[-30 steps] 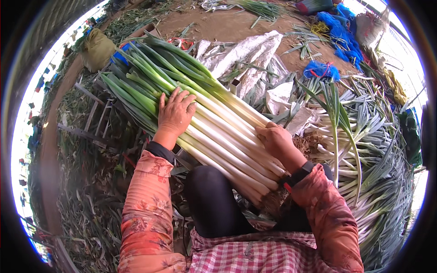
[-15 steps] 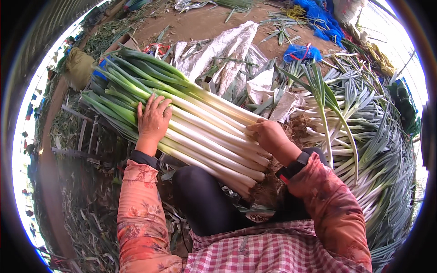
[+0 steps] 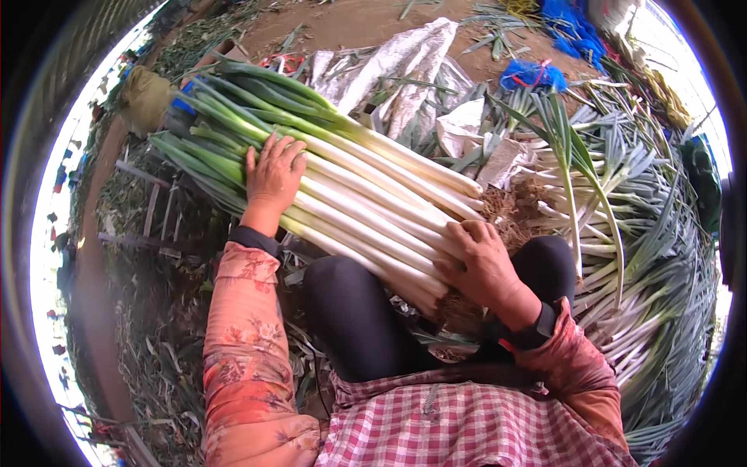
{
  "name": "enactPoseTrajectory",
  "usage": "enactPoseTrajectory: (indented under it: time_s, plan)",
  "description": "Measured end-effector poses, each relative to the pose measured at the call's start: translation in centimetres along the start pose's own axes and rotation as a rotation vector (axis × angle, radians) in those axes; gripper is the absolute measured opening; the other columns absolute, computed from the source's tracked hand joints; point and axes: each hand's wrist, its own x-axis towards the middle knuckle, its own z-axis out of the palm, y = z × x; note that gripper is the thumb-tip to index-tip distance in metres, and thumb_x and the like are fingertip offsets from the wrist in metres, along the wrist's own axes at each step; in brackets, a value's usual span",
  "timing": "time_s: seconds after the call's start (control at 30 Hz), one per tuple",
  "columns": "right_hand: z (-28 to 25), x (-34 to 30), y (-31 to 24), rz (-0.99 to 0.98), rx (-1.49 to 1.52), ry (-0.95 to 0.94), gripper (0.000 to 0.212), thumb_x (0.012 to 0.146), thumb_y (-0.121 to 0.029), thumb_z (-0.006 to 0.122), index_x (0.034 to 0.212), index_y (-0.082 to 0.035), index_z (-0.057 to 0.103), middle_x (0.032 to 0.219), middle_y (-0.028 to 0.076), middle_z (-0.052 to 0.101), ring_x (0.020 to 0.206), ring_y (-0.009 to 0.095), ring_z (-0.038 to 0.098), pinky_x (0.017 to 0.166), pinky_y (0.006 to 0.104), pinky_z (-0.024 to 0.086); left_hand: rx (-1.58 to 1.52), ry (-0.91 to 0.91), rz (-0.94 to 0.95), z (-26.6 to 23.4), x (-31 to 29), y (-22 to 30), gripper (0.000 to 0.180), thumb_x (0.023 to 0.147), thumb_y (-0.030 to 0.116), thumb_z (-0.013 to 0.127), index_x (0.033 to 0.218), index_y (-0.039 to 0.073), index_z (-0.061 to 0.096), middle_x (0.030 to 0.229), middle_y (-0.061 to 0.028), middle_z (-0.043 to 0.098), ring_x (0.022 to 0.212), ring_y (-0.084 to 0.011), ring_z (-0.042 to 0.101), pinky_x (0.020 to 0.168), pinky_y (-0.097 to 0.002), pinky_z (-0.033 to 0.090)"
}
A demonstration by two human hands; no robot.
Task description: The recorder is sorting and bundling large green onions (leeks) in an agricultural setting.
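Observation:
A broad bundle of thick leeks (image 3: 373,191) lies slantwise before me, green tops at the upper left and white shanks running to the right. Brown roots (image 3: 461,311) hang from the near stalks' ends. My left hand (image 3: 275,175) rests flat on the bundle where green turns to white, its fingers stretched out. Over the white ends by the roots lies my right hand (image 3: 482,265), thumb apart from the bent fingers, touching the nearer stalks. Beneath the bundle, something blue (image 3: 185,97) shows at the leaf end.
Many thinner loose leeks (image 3: 654,257) are heaped at the right, with two longer stalks (image 3: 572,171) on top. Crumpled white sheeting (image 3: 405,70) lies beyond the bundle. Blue netting (image 3: 533,75) sits at the far right. A low metal frame (image 3: 152,206) stands at the left among leaf scraps.
My right hand has moved from the middle stalks toward the nearer white ends, and its fingers have spread. My left hand stays on the bundle. The whole view has shifted slightly.

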Motion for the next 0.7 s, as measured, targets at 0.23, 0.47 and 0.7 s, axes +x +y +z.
enactPoseTrajectory:
  time_s: [0.23, 0.47, 0.7]
  plan:
    - [1.6, 0.4, 0.9, -0.023, 0.204, 0.015, 0.04, 0.07, -0.017, 0.073, 0.107, -0.005, 0.061, 0.102, 0.018, 0.057, 0.1, 0.037, 0.052, 0.089, 0.0424, 0.044, 0.019, -0.019, -0.005, -0.4, -0.7, -0.9, 0.03, 0.093, 0.036, 0.046, 0.117, 0.023, 0.059, 0.128, 0.0002, 0.052, 0.131, -0.0236, 0.037, 0.108, -0.0526, 0.018]
    - [0.9, -0.1, 2.3, 0.002, 0.408, 0.014, 0.03, 0.074, -0.012, 0.067, 0.102, -0.003, 0.06, 0.097, 0.018, 0.057, 0.088, 0.036, 0.057, 0.079, 0.0402, 0.05, 0.088, 0.053, 0.192, -0.5, 0.6, -0.9, 0.03, 0.087, 0.024, 0.053, 0.116, 0.02, 0.06, 0.121, -0.0032, 0.056, 0.12, -0.0263, 0.045, 0.097, -0.0498, 0.03]
    - [-11.9, -8.3, 6.4, 0.221, 0.508, 0.296, 0.034, 0.086, -0.013, 0.061, 0.118, -0.003, 0.058, 0.099, 0.016, 0.062, 0.09, 0.027, 0.062, 0.08, 0.0325, 0.049, 0.256, -0.204, 0.053, 0.5, 0.3, -2.5, 0.036, 0.098, 0.028, 0.037, 0.131, 0.02, 0.048, 0.139, -0.001, 0.043, 0.135, -0.0225, 0.031, 0.107, -0.0505, 0.021]
